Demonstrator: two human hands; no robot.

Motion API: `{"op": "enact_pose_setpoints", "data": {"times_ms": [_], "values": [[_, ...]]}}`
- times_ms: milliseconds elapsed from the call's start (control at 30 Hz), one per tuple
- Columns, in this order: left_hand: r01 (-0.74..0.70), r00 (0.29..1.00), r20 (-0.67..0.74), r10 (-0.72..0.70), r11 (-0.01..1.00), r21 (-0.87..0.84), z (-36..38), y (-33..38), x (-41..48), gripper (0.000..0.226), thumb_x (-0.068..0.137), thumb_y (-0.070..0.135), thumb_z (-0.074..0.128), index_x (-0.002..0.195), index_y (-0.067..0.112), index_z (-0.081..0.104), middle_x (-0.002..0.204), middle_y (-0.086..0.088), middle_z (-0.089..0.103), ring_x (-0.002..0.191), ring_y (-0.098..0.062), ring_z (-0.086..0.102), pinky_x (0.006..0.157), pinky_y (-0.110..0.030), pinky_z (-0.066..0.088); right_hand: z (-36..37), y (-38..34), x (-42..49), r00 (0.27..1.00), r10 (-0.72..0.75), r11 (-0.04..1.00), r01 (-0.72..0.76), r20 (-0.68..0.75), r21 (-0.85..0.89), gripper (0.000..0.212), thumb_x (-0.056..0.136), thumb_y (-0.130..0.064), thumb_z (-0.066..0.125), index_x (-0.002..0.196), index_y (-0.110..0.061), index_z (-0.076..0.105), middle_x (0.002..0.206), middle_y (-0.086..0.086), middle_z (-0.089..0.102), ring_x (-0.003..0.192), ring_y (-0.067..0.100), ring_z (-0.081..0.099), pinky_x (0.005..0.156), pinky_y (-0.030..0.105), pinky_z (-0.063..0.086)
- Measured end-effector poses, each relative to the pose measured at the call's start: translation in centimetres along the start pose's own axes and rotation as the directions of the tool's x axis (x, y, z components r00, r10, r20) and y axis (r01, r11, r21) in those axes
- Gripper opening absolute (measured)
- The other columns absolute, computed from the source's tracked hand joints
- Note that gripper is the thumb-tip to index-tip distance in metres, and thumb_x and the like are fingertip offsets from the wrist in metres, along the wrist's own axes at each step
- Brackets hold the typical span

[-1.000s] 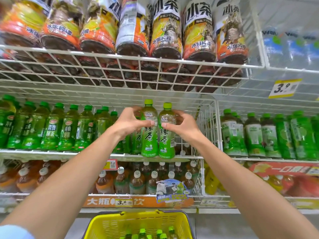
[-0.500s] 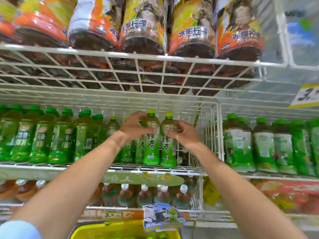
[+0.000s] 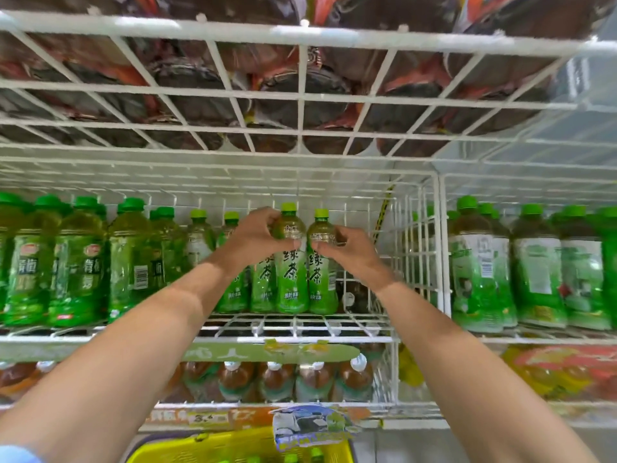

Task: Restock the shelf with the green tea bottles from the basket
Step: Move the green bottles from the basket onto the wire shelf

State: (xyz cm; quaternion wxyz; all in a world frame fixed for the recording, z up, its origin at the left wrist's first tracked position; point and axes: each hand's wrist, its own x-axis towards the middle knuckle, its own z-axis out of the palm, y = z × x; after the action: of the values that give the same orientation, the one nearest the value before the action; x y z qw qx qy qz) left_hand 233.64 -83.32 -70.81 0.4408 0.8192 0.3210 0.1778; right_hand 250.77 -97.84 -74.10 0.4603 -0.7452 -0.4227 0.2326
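Left hand (image 3: 257,237) grips the left green tea bottle (image 3: 291,279) at its shoulder, right hand (image 3: 349,253) the right green tea bottle (image 3: 323,279), the 2 upright and touching on the wire shelf (image 3: 300,325); risk: a base straddling the grid wires, so letting go too soon could tip it into the neighbouring row.

Retail shop, drinks aisle. White wire shelves (image 3: 300,339) stacked in tiers, each packed w/ same-brand rows: green bottles (image 3: 76,262) at 9 & 3 o'clock, green tea bottles (image 3: 290,279) at centre, brown tea bottles (image 3: 273,382) at 6, big dark bottles (image 3: 300,101) seen from below at 12. Price strip (image 3: 203,418) & promo sticker (image 3: 310,426) on the shelf edge at 6. Yellow shopping basket (image 3: 217,449) under them.
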Motion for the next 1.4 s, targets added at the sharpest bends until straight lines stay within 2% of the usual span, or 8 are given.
{"op": "enact_pose_setpoints", "data": {"times_ms": [167, 267, 433, 600, 833, 933, 1267, 1400], "values": [[-0.022, 0.999, 0.026, 0.019, 0.988, 0.153, 1.3, 0.4, 1.1, 0.047, 0.071, 0.028, 0.091, 0.108, 0.023, 0.063, 0.104, 0.006, 0.07, 0.089, -0.007, 0.065, 0.071, -0.016, 0.046, -0.1, 1.2, 1.0, 0.999, 0.029, 0.999, -0.03, -0.018, -0.031, 0.041, 0.083, -0.029, 0.082, 0.12, -0.017, 0.071, 0.102, -0.007, 0.075, 0.084, -0.002, 0.069, 0.062, 0.003, 0.047], [-0.014, 1.0, 0.02, 0.011, 0.981, 0.193, 2.4, 0.4, 1.8, 0.052, 0.071, 0.027, 0.091, 0.115, 0.016, 0.065, 0.108, 0.002, 0.07, 0.096, -0.016, 0.066, 0.084, -0.028, 0.052, -0.2, 2.0, 1.6, 0.996, 0.067, 0.997, -0.069, -0.06, -0.035, 0.041, 0.081, -0.034, 0.084, 0.117, -0.019, 0.072, 0.095, -0.007, 0.074, 0.085, 0.008, 0.071, 0.062, 0.007, 0.05], [0.02, 0.999, 0.025, -0.028, 0.956, 0.292, 3.1, 0.3, 3.2, 0.044, 0.074, 0.027, 0.089, 0.108, 0.014, 0.065, 0.095, 0.002, 0.064, 0.078, -0.007, 0.059, 0.058, -0.02, 0.041, 0.0, 3.3, 2.3, 0.992, 0.094, 0.994, -0.098, -0.088, -0.047, 0.037, 0.08, -0.045, 0.082, 0.11, -0.025, 0.075, 0.089, -0.011, 0.075, 0.077, 0.0, 0.068, 0.073, 0.019, 0.053], [0.047, 0.998, 0.025, -0.06, 0.926, 0.375, 3.7, 0.4, 3.8, 0.049, 0.078, 0.032, 0.087, 0.112, 0.008, 0.06, 0.104, -0.005, 0.063, 0.096, -0.023, 0.062, 0.069, -0.028, 0.045, 0.0, 4.0, 2.6, 0.992, 0.083, 0.994, -0.089, -0.092, -0.063, 0.045, 0.077, -0.055, 0.081, 0.112, -0.028, 0.075, 0.093, -0.013, 0.077, 0.086, 0.005, 0.072, 0.086, 0.031, 0.059], [0.008, 1.0, 0.0, -0.009, 0.924, 0.381, 3.7, 0.2, 3.4, 0.044, 0.073, 0.033, 0.089, 0.101, 0.008, 0.066, 0.093, -0.006, 0.066, 0.086, -0.021, 0.064, 0.061, -0.028, 0.045, 0.4, 3.9, 2.0, 0.985, 0.014, 0.994, -0.032, -0.169, -0.106, 0.05, 0.075, -0.049, 0.084, 0.117, -0.024, 0.074, 0.099, -0.011, 0.075, 0.087, 0.002, 0.068, 0.085, 0.025, 0.055], [-0.027, 0.999, -0.013, 0.035, 0.921, 0.388, 3.8, 0.2, 3.2, 0.043, 0.072, 0.035, 0.09, 0.099, 0.008, 0.069, 0.09, -0.006, 0.067, 0.084, -0.022, 0.065, 0.068, -0.032, 0.052, -0.1, 3.5, 1.9, 0.985, 0.011, 0.99, -0.034, -0.171, -0.135, 0.049, 0.076, -0.044, 0.086, 0.116, -0.019, 0.073, 0.102, -0.007, 0.074, 0.09, 0.007, 0.067, 0.083, 0.021, 0.051], [-0.01, 0.999, -0.025, 0.022, 0.906, 0.423, 3.7, 0.5, 3.4, 0.045, 0.07, 0.035, 0.091, 0.096, 0.008, 0.066, 0.088, -0.007, 0.065, 0.083, -0.023, 0.065, 0.074, -0.04, 0.057, 0.5, 3.9, 2.2, 0.97, 0.09, 0.993, -0.105, -0.225, -0.058, 0.047, 0.071, -0.055, 0.085, 0.105, -0.022, 0.078, 0.093, -0.008, 0.077, 0.087, 0.009, 0.072, 0.087, 0.032, 0.059], [-0.002, 1.0, -0.001, 0.003, 0.897, 0.441, 3.6, 1.1, 3.6, 0.046, 0.069, 0.034, 0.092, 0.095, 0.006, 0.066, 0.09, -0.008, 0.065, 0.084, -0.025, 0.064, 0.071, -0.038, 0.055, 0.6, 3.9, 2.0, 0.966, 0.079, 0.995, -0.09, -0.246, -0.032, 0.037, 0.075, -0.045, 0.086, 0.102, -0.02, 0.079, 0.085, -0.007, 0.077, 0.08, 0.011, 0.073, 0.081, 0.036, 0.061]]}}
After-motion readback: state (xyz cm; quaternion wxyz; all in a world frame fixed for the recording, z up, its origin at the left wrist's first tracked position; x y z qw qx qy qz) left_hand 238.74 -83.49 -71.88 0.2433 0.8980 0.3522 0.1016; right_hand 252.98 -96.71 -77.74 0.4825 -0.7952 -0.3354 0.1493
